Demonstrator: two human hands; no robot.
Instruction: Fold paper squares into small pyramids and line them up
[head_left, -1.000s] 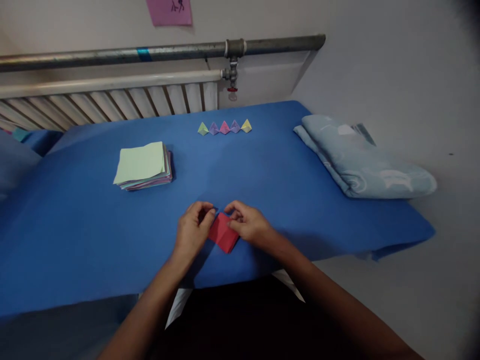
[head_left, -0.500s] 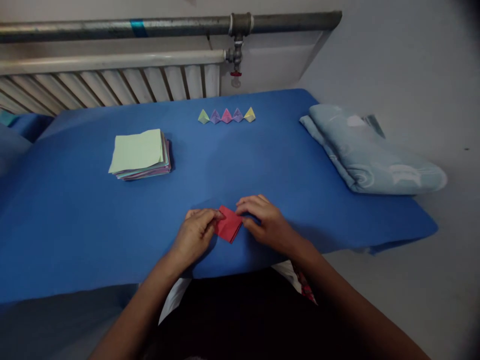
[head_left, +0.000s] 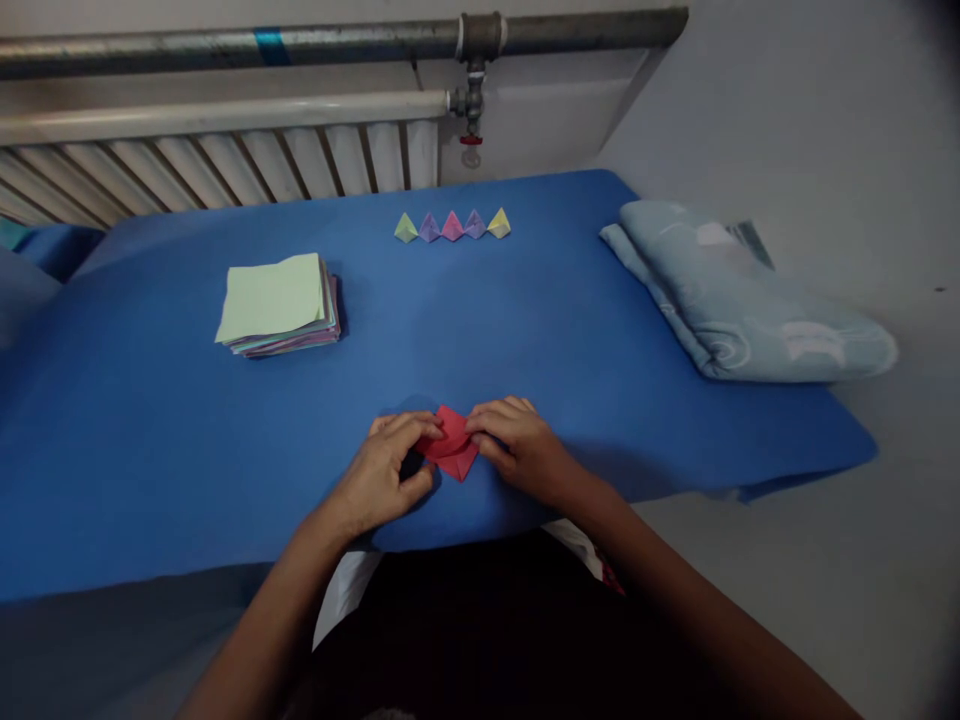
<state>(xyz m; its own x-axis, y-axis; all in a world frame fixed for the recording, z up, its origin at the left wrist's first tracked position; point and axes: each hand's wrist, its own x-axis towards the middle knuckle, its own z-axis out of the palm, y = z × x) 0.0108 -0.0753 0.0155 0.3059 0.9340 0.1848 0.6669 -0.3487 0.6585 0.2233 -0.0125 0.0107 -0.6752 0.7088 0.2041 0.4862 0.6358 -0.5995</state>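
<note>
Both hands gripping now: left hand (head_left: 390,465) and right hand (head_left: 529,450) hold the red paper (head_left: 453,441); keep those folded edges neatly aligned!

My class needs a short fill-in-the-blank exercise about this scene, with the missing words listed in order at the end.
1. The left hand and right hand touch a folded paper coloured ____.
2. The row of small folded shapes has ____ pieces.
3. The shape at the picture's right end of that row is ____.
4. A folded cloth lies on the picture's ____ side.

Missing words: red; five; yellow; right.
</note>
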